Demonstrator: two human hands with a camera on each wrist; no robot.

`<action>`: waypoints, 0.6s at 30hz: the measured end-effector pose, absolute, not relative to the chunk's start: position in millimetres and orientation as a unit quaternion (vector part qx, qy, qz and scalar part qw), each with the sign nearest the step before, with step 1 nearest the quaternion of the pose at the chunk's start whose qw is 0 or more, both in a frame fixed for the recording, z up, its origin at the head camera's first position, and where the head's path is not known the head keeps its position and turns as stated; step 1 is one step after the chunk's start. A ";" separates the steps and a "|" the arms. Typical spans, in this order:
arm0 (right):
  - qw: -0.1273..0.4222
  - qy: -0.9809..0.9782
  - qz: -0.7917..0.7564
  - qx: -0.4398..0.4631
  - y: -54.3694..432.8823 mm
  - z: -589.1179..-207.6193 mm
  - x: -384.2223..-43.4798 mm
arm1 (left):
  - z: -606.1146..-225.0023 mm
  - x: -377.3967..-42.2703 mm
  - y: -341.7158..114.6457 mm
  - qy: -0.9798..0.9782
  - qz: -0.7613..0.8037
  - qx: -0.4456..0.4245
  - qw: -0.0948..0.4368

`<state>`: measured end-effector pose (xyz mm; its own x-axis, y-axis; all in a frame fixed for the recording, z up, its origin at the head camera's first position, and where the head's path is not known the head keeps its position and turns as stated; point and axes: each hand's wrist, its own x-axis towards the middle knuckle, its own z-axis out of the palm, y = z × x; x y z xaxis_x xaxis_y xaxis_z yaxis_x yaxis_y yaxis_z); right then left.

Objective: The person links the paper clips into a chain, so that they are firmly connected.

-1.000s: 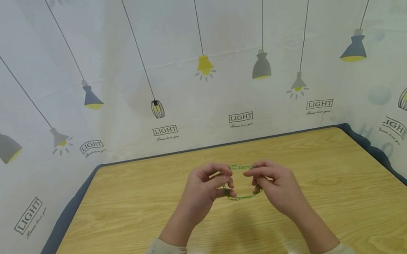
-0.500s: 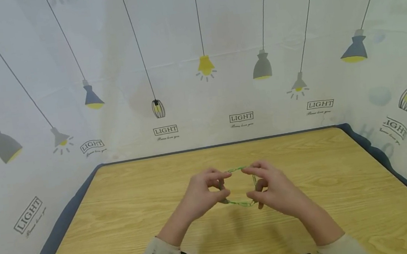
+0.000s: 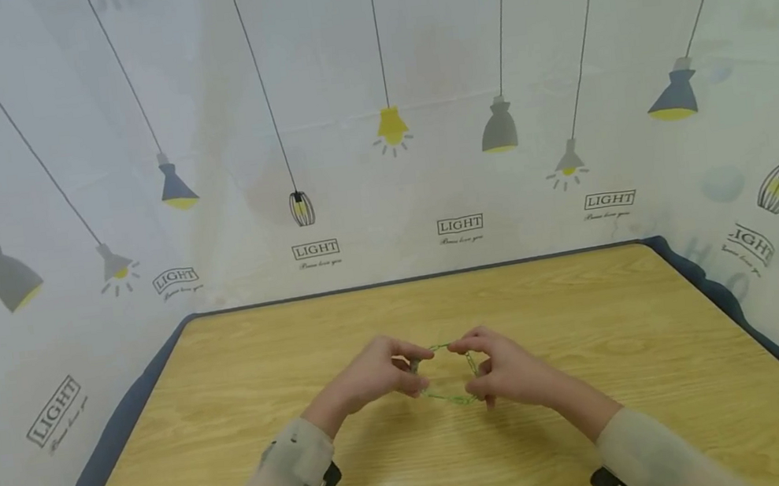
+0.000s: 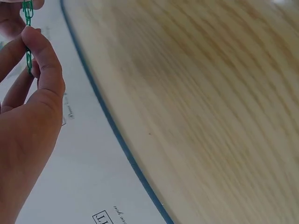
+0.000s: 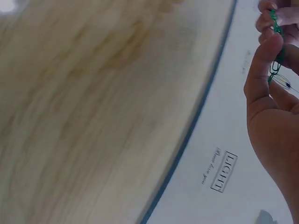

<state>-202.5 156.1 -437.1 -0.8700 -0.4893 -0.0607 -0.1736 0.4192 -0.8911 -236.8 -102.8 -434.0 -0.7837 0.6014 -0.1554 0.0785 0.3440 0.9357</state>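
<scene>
A closed loop of linked green paper clips, a paper clip chain (image 3: 459,400), is stretched in a ring between my two hands above the table. My left hand (image 3: 378,371) pinches its left side between thumb and fingers. On the opposite side, my right hand (image 3: 510,370) pinches the loop with curled fingers. The left wrist view shows green clips (image 4: 29,16) running past the left thumb tip. Wire links (image 5: 274,67) also hang below the right thumb in the right wrist view. Fingers hide parts of the ring.
The wooden table (image 3: 262,383) spreads beneath both hands. A dark blue edge (image 3: 394,282) borders it at the back and sides. Beyond stands a white cloth backdrop (image 3: 341,58) printed with lamps and the word LIGHT.
Both hands have come down and nearer the table with the paper clip chain. Their finger positions around the loop have shifted; it is still held from both sides.
</scene>
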 end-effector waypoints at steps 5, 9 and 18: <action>0.169 0.840 -0.479 -0.193 152.8 -452.3 -209.4 | -443.4 -242.3 -102.2 0.793 0.510 0.208 0.259; 0.165 0.859 -0.447 -0.188 148.6 -461.6 -213.2 | -452.7 -244.4 -102.3 0.806 0.496 0.199 0.254; 0.127 0.912 -0.330 -0.210 146.3 -471.8 -214.5 | -468.0 -242.3 -93.8 0.858 0.413 0.208 0.223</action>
